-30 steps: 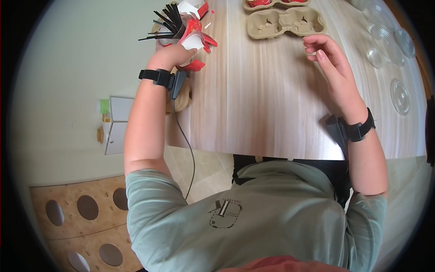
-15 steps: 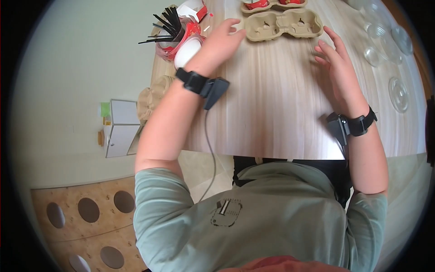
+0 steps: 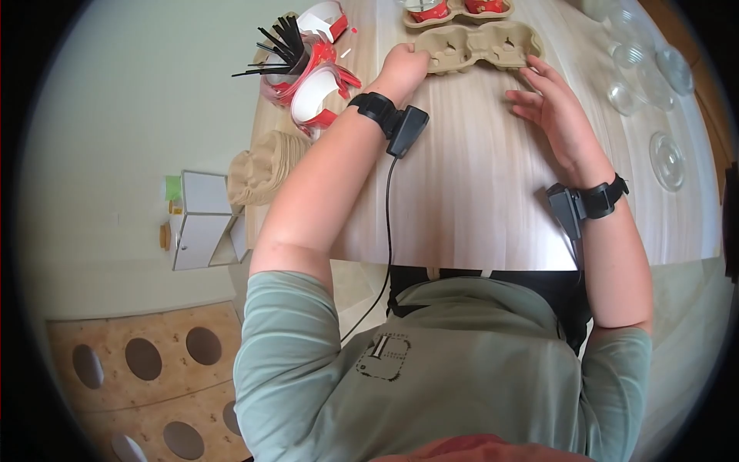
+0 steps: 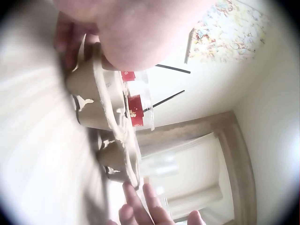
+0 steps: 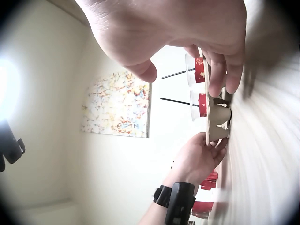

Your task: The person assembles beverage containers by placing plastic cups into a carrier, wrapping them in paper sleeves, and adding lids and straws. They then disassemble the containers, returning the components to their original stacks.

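A two-cup pulp carrier (image 3: 479, 48) with empty wells lies near the table's far edge. At its left end my left hand (image 3: 402, 75) grips the rim; the left wrist view shows the thumb side over the carrier (image 4: 112, 103) and fingers beneath. My right hand (image 3: 558, 115) has its fingertips at the right end, fingers loosely extended; whether they touch it I cannot tell. Behind stands another carrier (image 3: 457, 15) bearing red cups (image 3: 428, 11), with clear tops and black straws in the right wrist view.
At the left are a holder of black straws (image 3: 286, 52), a white-and-red paper container (image 3: 314, 95) and stacked pulp carriers (image 3: 265, 167). Clear plastic lids (image 3: 667, 161) lie along the right side of the table (image 3: 477, 177).
My left hand has left the red-and-white containers at the left, moved right and taken hold of the carrier's left end. My right hand has shifted slightly around the right end.
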